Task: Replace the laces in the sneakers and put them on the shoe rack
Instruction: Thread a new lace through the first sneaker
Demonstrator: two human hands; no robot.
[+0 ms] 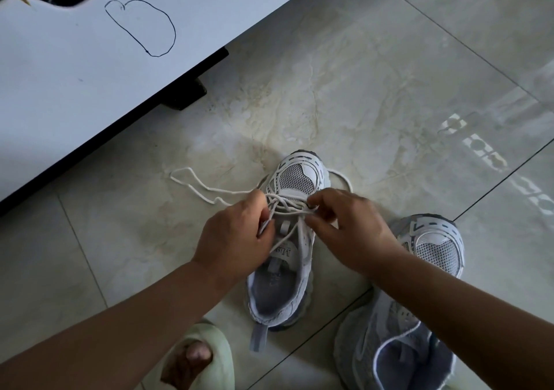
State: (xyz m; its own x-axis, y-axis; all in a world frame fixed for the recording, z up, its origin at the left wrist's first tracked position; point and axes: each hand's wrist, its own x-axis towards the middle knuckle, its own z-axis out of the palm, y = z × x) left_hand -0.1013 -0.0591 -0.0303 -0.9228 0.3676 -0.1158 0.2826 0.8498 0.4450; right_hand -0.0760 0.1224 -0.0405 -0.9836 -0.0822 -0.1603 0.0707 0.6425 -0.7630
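1. Far out beyond my left hand (236,233), a white cabinet (90,75) stands on the tiled floor (374,84), with a pen outline drawn on its face.
2. A loose end of the white lace (207,190) trails over the floor just out from my left hand and runs back into its fingers.
3. My left hand is curled around the lace at the near side of the eyelets, gripping it; exactly which strand is hidden by my knuckles.
4. Between my two hands sits the first sneaker (287,239), toe pointing away from me, only its lower eyelets threaded.
5. My right hand (350,230) pinches the lace between thumb and fingertips at the opposite eyelet row.
6. Just beyond my right wrist stands the second sneaker (428,254); I cannot tell whether it is laced.
7. My judgement: I am midway through lacing the first shoe. The next move calls for feeding an end through the next free eyelet, pulling slack even, and crossing over.
8. No shoe rack is in view.
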